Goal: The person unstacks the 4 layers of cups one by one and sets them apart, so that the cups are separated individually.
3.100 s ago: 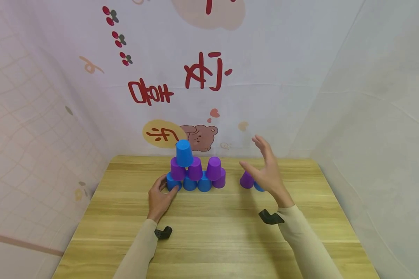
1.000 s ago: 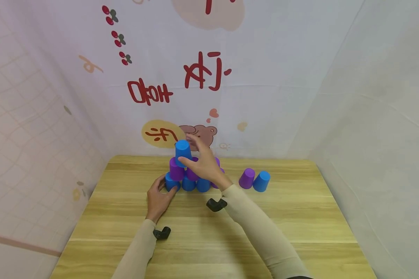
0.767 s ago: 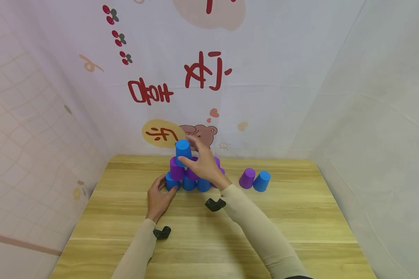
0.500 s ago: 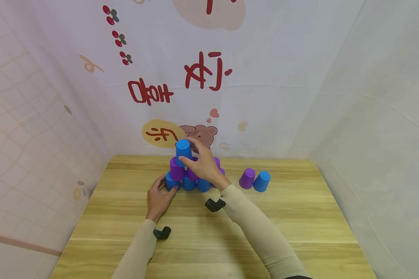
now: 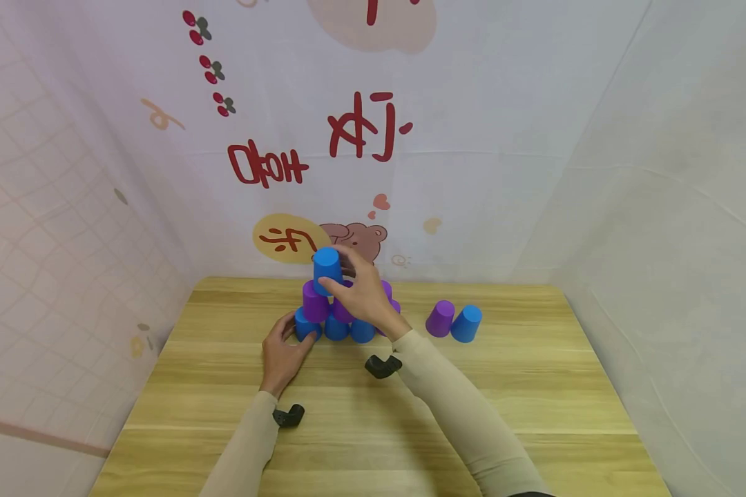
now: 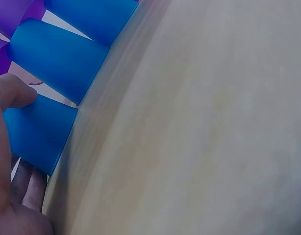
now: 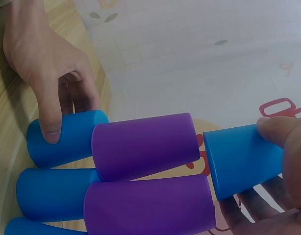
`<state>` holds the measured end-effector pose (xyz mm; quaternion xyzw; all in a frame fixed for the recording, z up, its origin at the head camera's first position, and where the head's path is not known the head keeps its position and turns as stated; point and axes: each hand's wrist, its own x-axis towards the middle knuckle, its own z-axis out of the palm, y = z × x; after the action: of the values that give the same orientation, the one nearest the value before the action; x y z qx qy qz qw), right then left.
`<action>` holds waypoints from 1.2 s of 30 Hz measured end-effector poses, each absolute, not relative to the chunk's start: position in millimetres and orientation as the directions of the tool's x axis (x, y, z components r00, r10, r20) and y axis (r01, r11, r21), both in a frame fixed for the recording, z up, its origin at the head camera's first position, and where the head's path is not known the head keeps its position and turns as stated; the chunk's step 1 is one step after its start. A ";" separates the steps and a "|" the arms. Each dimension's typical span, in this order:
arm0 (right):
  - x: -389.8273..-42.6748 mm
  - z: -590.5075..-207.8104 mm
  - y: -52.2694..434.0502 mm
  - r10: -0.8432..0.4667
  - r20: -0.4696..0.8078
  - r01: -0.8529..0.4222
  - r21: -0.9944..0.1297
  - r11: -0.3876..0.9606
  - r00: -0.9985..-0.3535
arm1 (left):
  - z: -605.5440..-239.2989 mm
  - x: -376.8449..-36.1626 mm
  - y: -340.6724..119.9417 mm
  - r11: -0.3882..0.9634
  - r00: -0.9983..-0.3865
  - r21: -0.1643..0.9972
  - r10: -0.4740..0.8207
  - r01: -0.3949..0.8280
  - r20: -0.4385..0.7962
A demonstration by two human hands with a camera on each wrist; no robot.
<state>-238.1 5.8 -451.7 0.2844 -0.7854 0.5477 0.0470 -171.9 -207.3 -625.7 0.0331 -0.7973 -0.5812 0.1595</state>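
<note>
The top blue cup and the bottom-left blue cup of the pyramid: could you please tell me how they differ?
The top blue cup sits at the peak, resting on two purple cups; the bottom-left blue cup stands on the table. The right hand grips the top blue cup; the left hand holds the bottom-left blue cup. Both are blue, alike in shape and upside down.

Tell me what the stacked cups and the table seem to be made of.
Top blue cup and purple cups: probably plastic, smooth and matte, evenly coloured with a soft sheen. Table: wood or wood-look laminate, pale, with streaky grain lines; which of the two cannot be told.
</note>
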 end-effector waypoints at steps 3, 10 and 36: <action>-236.7 -450.4 6.9 -0.387 0.396 -0.502 -0.835 0.225 -0.833 | -626.2 -171.6 -207.4 0.322 -0.948 0.938 -0.237 0.128 0.211; -233.4 -447.8 11.9 -0.372 0.405 -0.503 -0.835 0.221 -0.835 | -626.0 -172.5 -207.4 0.316 -0.950 0.941 -0.239 0.119 0.200; -215.7 -437.0 64.2 -0.257 0.461 -0.517 -0.825 0.229 -0.849 | -624.2 -171.6 -206.1 0.300 -0.953 0.949 -0.246 0.100 0.178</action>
<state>-215.7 64.2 -437.0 0.2494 -0.7755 0.5687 0.1143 -171.6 -206.1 -624.2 0.0462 -0.7927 -0.5899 0.1467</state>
